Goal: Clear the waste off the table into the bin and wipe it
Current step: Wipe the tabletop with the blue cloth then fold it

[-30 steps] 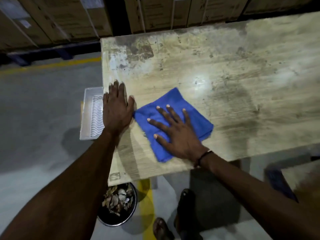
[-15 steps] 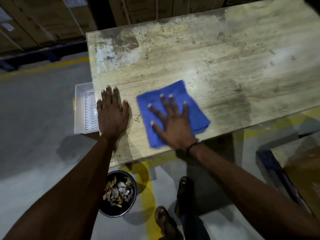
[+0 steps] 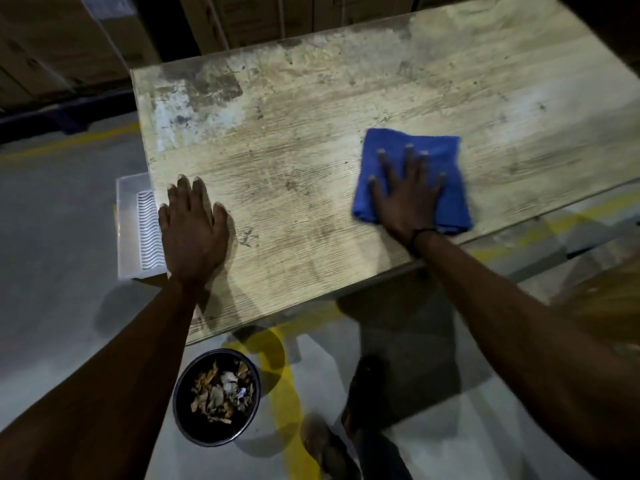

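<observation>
A folded blue cloth (image 3: 440,157) lies on the worn, stained wooden table (image 3: 311,116), close to its near edge. My right hand (image 3: 407,195) presses flat on the cloth with fingers spread. My left hand (image 3: 192,230) rests flat on the table near its left edge, fingers straight, holding nothing. On the floor below the table's near left corner stands a round black bin (image 3: 216,400) with brown and pale scraps of waste inside.
A white plastic dustpan (image 3: 130,233) sticks out past the table's left edge, beside my left hand. Cardboard boxes (image 3: 242,19) stack up behind the table. Yellow floor lines (image 3: 287,403) run under it. My feet (image 3: 346,434) stand right of the bin.
My right hand has slid the blue cloth to the right along the table's near edge, away from my left hand. The left hand has stayed flat near the left edge.
</observation>
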